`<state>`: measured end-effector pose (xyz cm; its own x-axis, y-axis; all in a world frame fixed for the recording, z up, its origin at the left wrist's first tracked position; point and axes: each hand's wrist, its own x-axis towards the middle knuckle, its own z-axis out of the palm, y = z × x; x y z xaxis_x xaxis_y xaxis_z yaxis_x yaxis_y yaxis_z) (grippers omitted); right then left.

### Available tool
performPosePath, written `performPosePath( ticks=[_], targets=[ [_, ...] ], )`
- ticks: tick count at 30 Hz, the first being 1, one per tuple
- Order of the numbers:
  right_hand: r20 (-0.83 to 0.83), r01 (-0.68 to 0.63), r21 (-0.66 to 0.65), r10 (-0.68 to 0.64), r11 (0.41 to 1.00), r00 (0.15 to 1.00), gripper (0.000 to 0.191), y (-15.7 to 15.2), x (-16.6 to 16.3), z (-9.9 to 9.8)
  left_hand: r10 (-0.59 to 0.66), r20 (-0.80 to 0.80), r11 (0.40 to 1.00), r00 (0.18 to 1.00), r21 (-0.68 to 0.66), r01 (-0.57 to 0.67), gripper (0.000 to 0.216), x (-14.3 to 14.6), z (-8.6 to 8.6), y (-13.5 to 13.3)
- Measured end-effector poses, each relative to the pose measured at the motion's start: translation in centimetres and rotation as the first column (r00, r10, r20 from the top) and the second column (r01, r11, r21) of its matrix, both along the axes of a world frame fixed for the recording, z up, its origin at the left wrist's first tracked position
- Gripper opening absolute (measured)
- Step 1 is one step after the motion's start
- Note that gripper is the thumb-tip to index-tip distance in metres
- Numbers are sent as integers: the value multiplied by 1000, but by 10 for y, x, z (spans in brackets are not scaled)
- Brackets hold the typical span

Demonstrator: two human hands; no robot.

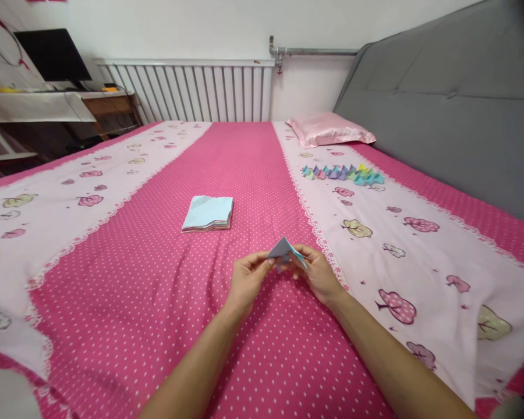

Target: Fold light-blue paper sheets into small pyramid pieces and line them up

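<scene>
A small folded piece of paper (281,248), blue-grey with a light blue side, is held up above the bed between my two hands. My left hand (250,278) pinches its left corner between thumb and fingers. On the opposite side, my right hand (318,272) grips the light blue edge, and some of its fingers are hidden behind the paper. The paper peaks at the top, with folded flaps hanging below. Farther off to the left lies a stack of square paper sheets (208,212), a pale blue one on top.
Several small folded paper pieces (343,174) in mixed colours stand in rows at the right. Behind them rests a pink pillow (329,128) near the grey headboard (441,99). A white radiator (192,90) lines the wall; a monitor (52,55) stands on a desk (39,106) at far left.
</scene>
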<state>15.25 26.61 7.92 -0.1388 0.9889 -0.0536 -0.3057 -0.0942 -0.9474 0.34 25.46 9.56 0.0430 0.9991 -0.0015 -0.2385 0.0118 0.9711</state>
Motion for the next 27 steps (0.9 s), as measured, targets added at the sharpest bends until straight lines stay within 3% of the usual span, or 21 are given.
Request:
performPosePath(
  ticks=[3,5,9,12,15,18,20,23,27],
  targets=[
    [10,-4,35,4,999,1000,27,-1,2,3,20,-118,997,993,79,-11,17,-2,-3,0],
    [20,8,90,-10,996,1000,25,-1,5,5,74,-260,977,963,213,-18,17,-5,-4,1],
    [71,10,268,-30,963,997,12,0,14,9,255,-462,863,850,505,16,24,-11,-4,0],
    [220,-23,391,-69,920,973,6,2,19,9,301,-482,822,823,569,33,27,-14,-1,-2],
    [316,-15,483,-159,875,935,7,2,21,8,227,-422,873,878,488,9,30,-12,1,-3],
    [344,0,531,-216,847,914,7,1,20,7,89,-253,953,963,302,-9,28,-9,2,-5],
    [349,-1,533,-218,846,911,6,0,19,7,68,-135,981,989,191,-42,25,-5,2,-5],
    [351,-2,515,-209,857,913,5,0,17,5,78,2,996,997,44,-78,23,-1,0,-4],
    [336,10,485,-197,874,921,6,1,16,1,49,136,990,989,-135,-31,26,-2,-2,-1]
  ],
)
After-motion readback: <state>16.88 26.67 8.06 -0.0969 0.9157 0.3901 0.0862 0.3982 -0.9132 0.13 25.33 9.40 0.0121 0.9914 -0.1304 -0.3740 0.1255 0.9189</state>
